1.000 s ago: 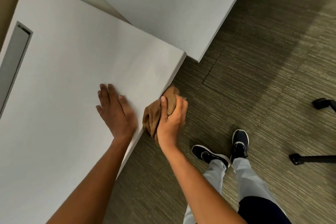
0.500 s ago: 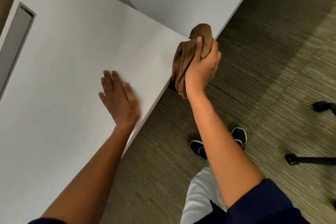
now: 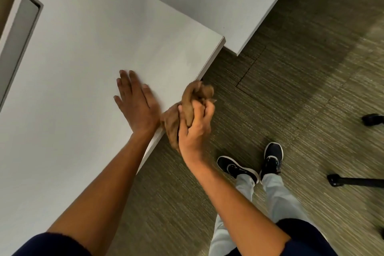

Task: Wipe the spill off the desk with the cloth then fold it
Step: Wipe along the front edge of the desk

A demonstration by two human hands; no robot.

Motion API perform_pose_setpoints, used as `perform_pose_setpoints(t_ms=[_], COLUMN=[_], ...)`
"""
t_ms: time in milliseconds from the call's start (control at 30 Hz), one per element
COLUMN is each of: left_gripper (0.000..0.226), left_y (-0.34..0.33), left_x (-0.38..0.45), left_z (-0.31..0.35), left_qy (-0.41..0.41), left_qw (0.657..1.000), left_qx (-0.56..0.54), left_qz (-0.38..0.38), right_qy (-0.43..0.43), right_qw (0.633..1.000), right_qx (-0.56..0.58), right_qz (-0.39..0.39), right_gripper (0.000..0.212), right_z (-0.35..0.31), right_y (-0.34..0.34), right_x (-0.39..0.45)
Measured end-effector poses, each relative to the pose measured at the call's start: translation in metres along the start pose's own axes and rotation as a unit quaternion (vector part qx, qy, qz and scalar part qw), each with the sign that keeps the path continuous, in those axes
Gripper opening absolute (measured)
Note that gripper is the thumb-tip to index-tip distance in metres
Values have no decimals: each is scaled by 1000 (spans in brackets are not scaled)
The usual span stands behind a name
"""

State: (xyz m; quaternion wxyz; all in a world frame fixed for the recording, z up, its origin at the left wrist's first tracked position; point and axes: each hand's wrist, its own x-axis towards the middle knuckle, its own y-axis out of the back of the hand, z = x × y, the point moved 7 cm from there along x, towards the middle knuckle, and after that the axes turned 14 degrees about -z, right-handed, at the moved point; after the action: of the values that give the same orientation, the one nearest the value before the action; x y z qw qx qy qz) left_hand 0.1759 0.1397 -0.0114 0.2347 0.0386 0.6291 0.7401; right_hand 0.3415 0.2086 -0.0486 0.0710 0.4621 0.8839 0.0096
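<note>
Brown and soft, the cloth (image 3: 188, 110) is bunched into a loose wad at the near edge of the desk (image 3: 83, 68), partly on the desktop and partly hanging off over the floor (image 3: 291, 89). The right hand (image 3: 195, 129) is closed around the wad, fingers curled into it and thumb across the top, pressing it against the desk's edge. The left hand (image 3: 135, 104) lies flat and open on the desktop just beside the cloth, fingers spread, holding nothing.

Judging by how it crumples, the cloth is light, limp and a little fuzzy, likely an absorbent weave; it will take any shape the hand gives it and has no stiffness of its own. A fistful suits wiping, but folding will probably call for shaking it out and taking it by two corners, which are buried in the wad and cannot be picked out here.

Pale grey and matte, the desk is flat and smooth with a thin squared edge and a sharp corner beyond the cloth; a long recessed slot (image 3: 22, 33) runs along its far side. A faint darker patch shows on the desktop beyond the cloth, near the corner, possibly damp. Past the desk edge, the floor is striped olive carpet.
</note>
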Motion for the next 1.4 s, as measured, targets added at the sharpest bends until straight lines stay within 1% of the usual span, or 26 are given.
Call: perform_pose_setpoints(t_ms=[100,267,333,400,500,600,767,933,1067,1267,1400], left_gripper=[56,57,57,57,56,56,56,55,55,56,56], left_y=[0,0,0,0,0,0,0,1,2,1,2], left_x=[1,-3,-2,-1,-2,-2,-1,-1,-3,-2,-2], left_z=[-1,0,-1,-1,-1,-1,-1,1,2,1,3], left_qy=[2,-2,0,1,0,0,3,-1,0,4,0], left_qw=[1000,1000,1000,1000,1000,1000,1000,1000,1000,1000,1000], left_qx=[2,0,1,3,5,3,3,3,3,5,5], left_qz=[1,1,0,0,1,5,0,-3,-2,-3,-1], right_qy=[8,6,8,12,11,11,-29,-16,-30,-16,-18], right_qw=[999,992,990,991,992,994,999,999,997,998,1000], right_qx=[-6,-10,-19,-25,-13,0,15,5,14,23,18], right_qz=[-47,-123,-137,-133,-125,-109,3,32,69,48,-2], right_gripper=[21,20,22,27,20,20,29,28,36,33,27], right_z=[2,9,10,9,11,9,6,2,-3,-6,-3], right_y=[-17,-38,-39,-37,-30,-20,15,50,77,72,47], right_x=[-28,-63,-68,-66,-59,-44,22,74,119,106,66])
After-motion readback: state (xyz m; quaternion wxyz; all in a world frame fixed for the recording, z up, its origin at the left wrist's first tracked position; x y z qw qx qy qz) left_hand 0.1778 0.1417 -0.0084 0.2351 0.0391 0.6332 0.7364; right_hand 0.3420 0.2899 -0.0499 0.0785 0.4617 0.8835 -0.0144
